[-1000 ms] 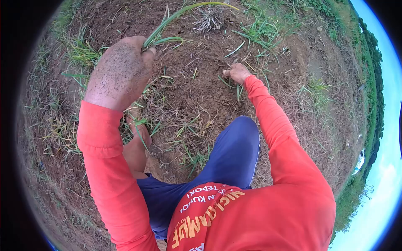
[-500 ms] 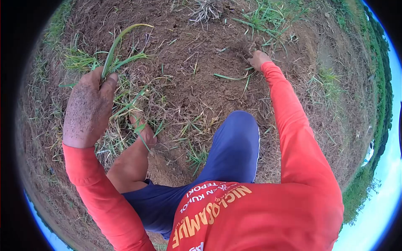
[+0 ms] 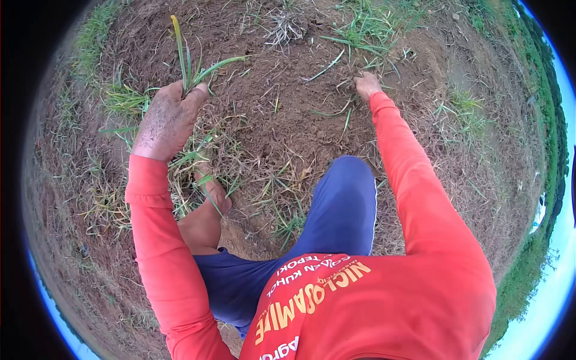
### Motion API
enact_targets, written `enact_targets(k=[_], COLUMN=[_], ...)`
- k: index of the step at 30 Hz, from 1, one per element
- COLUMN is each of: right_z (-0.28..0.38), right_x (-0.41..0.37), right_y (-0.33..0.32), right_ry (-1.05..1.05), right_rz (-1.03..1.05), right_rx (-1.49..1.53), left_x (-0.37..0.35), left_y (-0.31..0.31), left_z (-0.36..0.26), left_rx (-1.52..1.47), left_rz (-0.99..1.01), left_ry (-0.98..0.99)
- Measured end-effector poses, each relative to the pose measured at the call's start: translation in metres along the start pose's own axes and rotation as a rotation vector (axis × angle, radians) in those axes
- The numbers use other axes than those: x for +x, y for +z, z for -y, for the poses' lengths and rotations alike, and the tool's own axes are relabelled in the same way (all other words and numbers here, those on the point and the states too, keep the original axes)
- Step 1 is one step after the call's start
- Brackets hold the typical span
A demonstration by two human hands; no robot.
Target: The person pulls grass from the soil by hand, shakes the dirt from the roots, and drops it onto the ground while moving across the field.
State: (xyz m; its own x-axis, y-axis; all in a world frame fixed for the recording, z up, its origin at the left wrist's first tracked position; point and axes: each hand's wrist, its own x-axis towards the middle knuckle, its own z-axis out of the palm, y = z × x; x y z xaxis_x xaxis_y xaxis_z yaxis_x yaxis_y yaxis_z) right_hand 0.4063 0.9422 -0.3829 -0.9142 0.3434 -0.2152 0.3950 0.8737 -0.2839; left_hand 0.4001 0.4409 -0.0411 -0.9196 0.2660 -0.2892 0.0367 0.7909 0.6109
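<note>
My left hand [image 3: 168, 120], its back specked with soil, is closed around the base of a small tuft of long grass leaves [image 3: 197, 77]. The leaves fan out above the thumb and fingers, one with a yellow tip, and the lower end is hidden in the grip. Farther forward on the right, my right hand [image 3: 367, 86] is down at the bare soil [image 3: 285, 102] with its fingers curled together. Whatever those fingers grip is too small to make out. Loose grass blades [image 3: 330, 113] lie beside it, and a green grass clump [image 3: 366, 33] grows just beyond.
A dry, greyish tuft [image 3: 284, 30] stands at the far middle. More green grass [image 3: 126, 99] grows on the left, and straw-like dead grass lies around my bare foot [image 3: 217, 197]. My bent knee [image 3: 348, 180] in blue cloth is between the arms.
My left hand has moved right and slightly forward with the grass tuft, whose leaves now point more upright. The dark rooty clump at my right hand's fingertips no longer shows there.
</note>
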Motion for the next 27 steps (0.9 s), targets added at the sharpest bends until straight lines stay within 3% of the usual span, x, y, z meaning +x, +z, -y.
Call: enact_targets(k=[2, 6, 8, 10, 11, 13, 16, 20, 21, 23, 26, 27], right_z=[0.021, 0.076, 0.054, 0.084, 0.049, 0.089, 0.059, 0.077, 0.108, 0.117, 0.158, 0.177], right_x=[-0.019, -0.065, -0.042, -0.061, -0.03, -0.073, -0.047, -0.046, -0.025, -0.092, -0.119, -0.128], right_y=[-0.016, -0.024, -0.002, -0.059, -0.039, -0.125, -0.12, -0.064, -0.087, -0.109, -0.14, -0.144], right_ry=[0.22, 0.188, 0.042, 0.037, -0.096, 0.12, -0.267, -0.047, -0.098, -0.059, -0.092, -0.131], right_rz=[-0.026, 0.087, 0.059, 0.083, 0.186, 0.486, 1.158, 0.204, 0.268, 0.453, 0.579, 0.504], right_rx=[0.457, 0.053, 0.101, 0.3, 0.613, 0.954, 1.891, 0.349, 0.624, 1.205, 1.384, 1.319], left_x=[0.003, -0.005, -0.006, -0.006, -0.006, -0.011, -0.008, -0.001, 0.006, 0.007, 0.017, 0.013], left_y=[-0.003, 0.005, 0.005, 0.001, 0.003, 0.001, -0.002, -0.003, -0.011, 0.0, 0.016, 0.022], left_z=[0.001, -0.013, -0.008, 0.001, 0.003, -0.006, -0.009, -0.01, -0.009, -0.006, -0.004, -0.012], left_rx=[0.035, 0.08, 0.083, 0.117, 0.13, 0.069, 0.052, -0.075, -0.131, -0.212, -0.447, -0.525], left_rz=[-0.072, -0.034, -0.039, -0.103, -0.117, -0.076, -0.092, -0.019, -0.057, 0.018, 0.078, 0.101], left_ry=[0.061, 0.057, 0.073, 0.122, 0.152, 0.103, 0.098, 0.054, 0.04, 0.015, -0.055, -0.095])
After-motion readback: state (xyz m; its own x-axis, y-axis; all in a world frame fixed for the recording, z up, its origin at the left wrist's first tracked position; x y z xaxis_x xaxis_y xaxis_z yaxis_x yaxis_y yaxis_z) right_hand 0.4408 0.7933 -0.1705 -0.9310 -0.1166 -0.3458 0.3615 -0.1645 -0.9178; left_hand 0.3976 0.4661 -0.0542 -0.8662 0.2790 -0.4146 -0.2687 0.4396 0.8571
